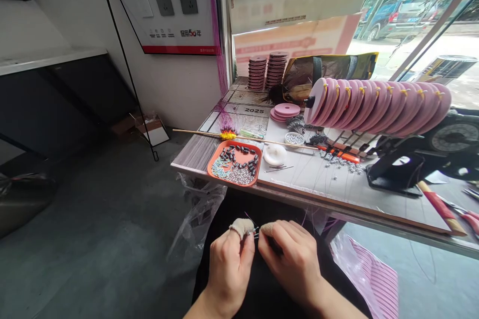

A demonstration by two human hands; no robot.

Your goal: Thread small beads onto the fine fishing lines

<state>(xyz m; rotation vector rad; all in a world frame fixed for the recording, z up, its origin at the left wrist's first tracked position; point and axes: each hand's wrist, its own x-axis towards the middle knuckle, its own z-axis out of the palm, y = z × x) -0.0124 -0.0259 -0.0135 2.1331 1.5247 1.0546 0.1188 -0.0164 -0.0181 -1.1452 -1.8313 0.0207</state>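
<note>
Over my lap, below the table edge, both hands pinch together. My left hand (229, 264) has a taped forefinger, and its fingertips are closed on a thin line with a tiny dark piece. My right hand (292, 259), also taped at a fingertip, pinches the same fine line right beside the left. The line itself is too thin to follow. An orange tray (214, 160) of small dark sinkers and silvery beads sits on the table just ahead of my hands.
A long row of pink foam spools (377, 104) hangs on a black stand at the right. Stacks of pink spools (267, 70) stand at the back. A thin wooden rod (202, 132), white dish (275, 154), scattered beads and red-handled pliers (449, 212) lie on the table. Plastic bags hang below.
</note>
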